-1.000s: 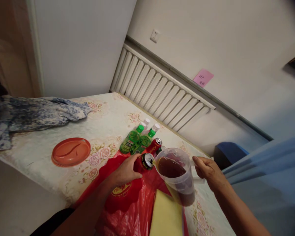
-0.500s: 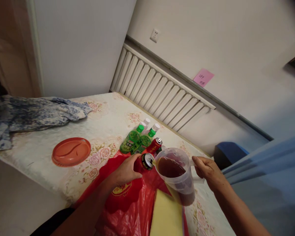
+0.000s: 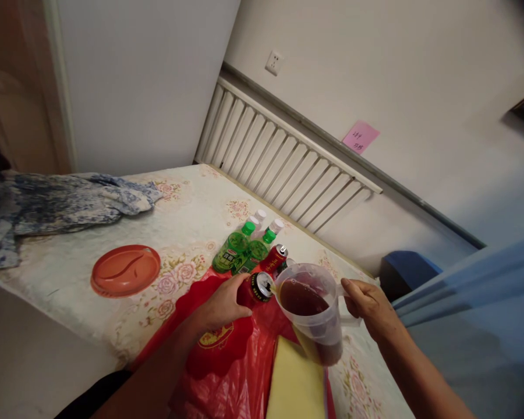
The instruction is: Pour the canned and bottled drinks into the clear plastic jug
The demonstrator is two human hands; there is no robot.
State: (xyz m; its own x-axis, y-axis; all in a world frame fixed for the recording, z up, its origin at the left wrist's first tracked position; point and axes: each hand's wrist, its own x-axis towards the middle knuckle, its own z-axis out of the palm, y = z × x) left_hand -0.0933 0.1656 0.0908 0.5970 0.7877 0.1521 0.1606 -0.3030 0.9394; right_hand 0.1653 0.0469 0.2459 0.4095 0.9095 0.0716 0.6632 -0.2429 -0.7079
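Observation:
My left hand (image 3: pixel 227 304) is wrapped round a red and black drink can (image 3: pixel 257 289), its opened silver top facing up. My right hand (image 3: pixel 369 305) grips the handle of a clear plastic pitcher (image 3: pixel 327 331) that holds dark brown liquid (image 3: pixel 303 299). The pitcher is tilted toward the can, and its spout sits at the can's opening, where a yellowish streak of liquid shows. Just behind the held can stands another red can (image 3: pixel 276 258), with two green bottles (image 3: pixel 230 251) beside it and white-capped bottles (image 3: pixel 277 226) at the back.
Red plastic sheeting (image 3: pixel 240 381) and a folded yellow cloth (image 3: pixel 294 384) lie on the flowered tablecloth (image 3: pixel 179 279). An orange divided plate (image 3: pixel 126 270) lies to the left, near a blue-grey patterned cloth (image 3: pixel 82 201). A white radiator (image 3: pixel 279 151) runs behind the table.
The pitcher's lower part has shifted very slightly left, its spout staying at the can. Both hands keep their holds, and the rest looks the same.

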